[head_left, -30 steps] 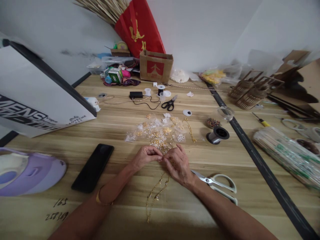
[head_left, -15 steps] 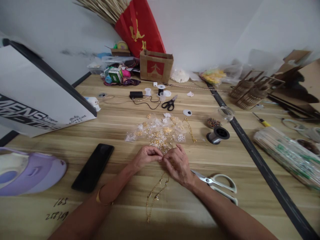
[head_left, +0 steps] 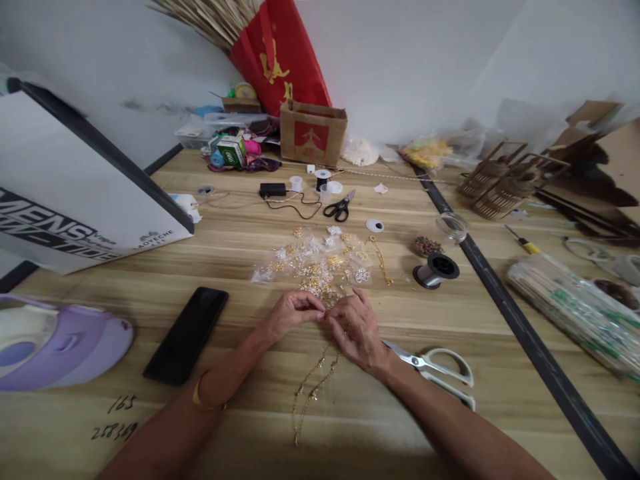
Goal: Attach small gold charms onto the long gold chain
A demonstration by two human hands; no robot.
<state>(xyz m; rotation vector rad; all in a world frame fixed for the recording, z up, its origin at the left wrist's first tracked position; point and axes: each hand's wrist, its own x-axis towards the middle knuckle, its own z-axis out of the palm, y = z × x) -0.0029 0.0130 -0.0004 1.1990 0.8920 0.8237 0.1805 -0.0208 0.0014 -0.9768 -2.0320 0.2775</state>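
My left hand and my right hand meet fingertip to fingertip over the wooden table, both pinched on the upper end of a thin gold chain. The chain trails toward me between my forearms. Just beyond my fingers lies a pile of small clear bags with gold and silver trinkets. A gold bangle sits on my left wrist.
White-handled scissors lie right of my right hand; a black phone lies to the left. A wire spool, a bead dish, black scissors, a purple-white device, a white bag and a red bag surround them.
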